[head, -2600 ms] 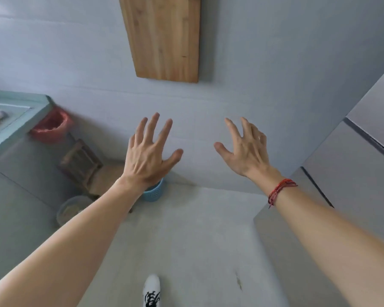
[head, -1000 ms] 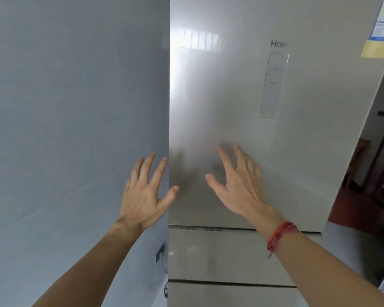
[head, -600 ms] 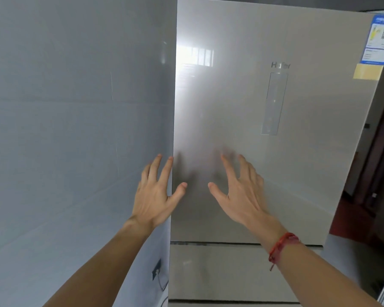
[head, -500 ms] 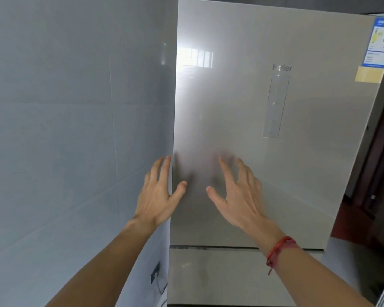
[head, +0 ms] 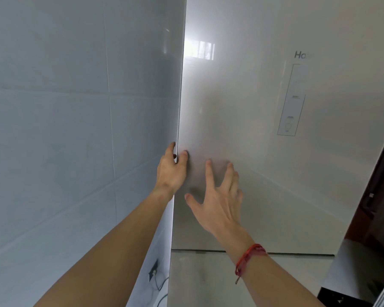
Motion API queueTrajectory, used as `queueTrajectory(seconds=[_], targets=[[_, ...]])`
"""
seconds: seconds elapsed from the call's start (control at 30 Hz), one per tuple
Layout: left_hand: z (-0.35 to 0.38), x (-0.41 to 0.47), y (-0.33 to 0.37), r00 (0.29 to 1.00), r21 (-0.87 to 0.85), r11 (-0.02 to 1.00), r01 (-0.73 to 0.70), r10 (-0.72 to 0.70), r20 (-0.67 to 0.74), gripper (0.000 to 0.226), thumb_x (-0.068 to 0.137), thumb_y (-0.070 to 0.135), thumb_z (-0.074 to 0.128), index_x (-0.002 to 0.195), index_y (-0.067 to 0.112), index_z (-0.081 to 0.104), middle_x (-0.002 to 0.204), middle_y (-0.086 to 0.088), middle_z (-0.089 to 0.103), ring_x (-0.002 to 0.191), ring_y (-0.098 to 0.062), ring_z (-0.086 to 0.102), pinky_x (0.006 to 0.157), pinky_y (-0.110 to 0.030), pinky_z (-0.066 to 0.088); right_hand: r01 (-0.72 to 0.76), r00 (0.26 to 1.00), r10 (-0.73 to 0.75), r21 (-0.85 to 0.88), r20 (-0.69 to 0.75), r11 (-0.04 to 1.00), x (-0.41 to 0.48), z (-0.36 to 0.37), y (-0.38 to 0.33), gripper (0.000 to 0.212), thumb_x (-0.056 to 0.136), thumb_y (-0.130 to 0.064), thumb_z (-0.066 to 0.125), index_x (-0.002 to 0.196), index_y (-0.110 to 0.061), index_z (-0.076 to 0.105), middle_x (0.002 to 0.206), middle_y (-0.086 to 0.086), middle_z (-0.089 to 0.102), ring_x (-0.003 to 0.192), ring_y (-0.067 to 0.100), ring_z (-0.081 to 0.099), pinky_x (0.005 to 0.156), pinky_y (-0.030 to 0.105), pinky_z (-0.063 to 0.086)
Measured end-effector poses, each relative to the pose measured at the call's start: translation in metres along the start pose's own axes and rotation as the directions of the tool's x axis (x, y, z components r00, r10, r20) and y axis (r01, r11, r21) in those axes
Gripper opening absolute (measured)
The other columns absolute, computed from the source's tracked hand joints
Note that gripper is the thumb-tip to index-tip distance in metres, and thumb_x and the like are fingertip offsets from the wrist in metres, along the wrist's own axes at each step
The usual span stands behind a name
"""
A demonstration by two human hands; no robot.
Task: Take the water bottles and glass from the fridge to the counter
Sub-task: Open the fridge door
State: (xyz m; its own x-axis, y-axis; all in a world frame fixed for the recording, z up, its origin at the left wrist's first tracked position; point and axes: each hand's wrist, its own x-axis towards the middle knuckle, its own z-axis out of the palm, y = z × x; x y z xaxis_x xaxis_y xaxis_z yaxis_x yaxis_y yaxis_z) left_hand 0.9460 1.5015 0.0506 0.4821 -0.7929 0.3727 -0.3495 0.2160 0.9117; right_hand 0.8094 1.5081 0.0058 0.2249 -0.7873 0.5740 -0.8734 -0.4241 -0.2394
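**Left hand hooks the fridge door edge, door not yet open**

The fridge door (head: 264, 151) is the landmark. The left hand (head: 171, 171) wraps its left edge, its fingers (head: 183, 155) curled closed around the lip with the thumb on the front face, likely to pull the door outward. The right hand (head: 220, 202) is spread open over the door face, just right of that edge, holding nothing; whether it touches the panel I cannot tell. The tiled wall (head: 75, 129) stands close left of the edge, leaving a narrow gap for the knuckles. The water bottles and glass are not visible, presumably behind the door. To the door's right lies a dark doorway.
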Motion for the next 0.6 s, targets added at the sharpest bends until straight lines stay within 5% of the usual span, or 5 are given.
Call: queueTrajectory(seconds=[0.27, 0.6], targets=[[0.005, 0.01, -0.006, 1.0, -0.116, 0.993, -0.004, 0.005, 0.006, 0.038, 0.105, 0.034, 0.042, 0.14, 0.026, 0.053, 0.107, 0.01, 0.065, 0.105, -0.016, 0.062, 0.1, -0.041, 0.051, -0.078, 0.997, 0.079, 0.06, -0.015, 0.995, 0.009, 0.006, -0.004, 0.107, 0.086, -0.063, 0.059, 0.155, -0.033, -0.017, 0.161, 0.024, -0.018, 0.149, 0.046, -0.005, 0.11, 0.06, 0.031], [-0.009, -0.006, 0.003, 0.999, -0.095, 0.995, 0.023, -0.02, 0.026, 0.023, 0.105, 0.031, 0.045, 0.125, 0.029, 0.057, 0.097, 0.008, 0.067, 0.098, -0.018, 0.065, 0.095, -0.04, 0.055, -0.079, 0.996, 0.074, 0.12, 0.043, 0.99, -0.009, 0.009, -0.005, 0.104, 0.086, -0.063, 0.059, 0.155, -0.038, -0.015, 0.16, 0.02, -0.02, 0.149, 0.044, -0.004, 0.11, 0.058, 0.034]])
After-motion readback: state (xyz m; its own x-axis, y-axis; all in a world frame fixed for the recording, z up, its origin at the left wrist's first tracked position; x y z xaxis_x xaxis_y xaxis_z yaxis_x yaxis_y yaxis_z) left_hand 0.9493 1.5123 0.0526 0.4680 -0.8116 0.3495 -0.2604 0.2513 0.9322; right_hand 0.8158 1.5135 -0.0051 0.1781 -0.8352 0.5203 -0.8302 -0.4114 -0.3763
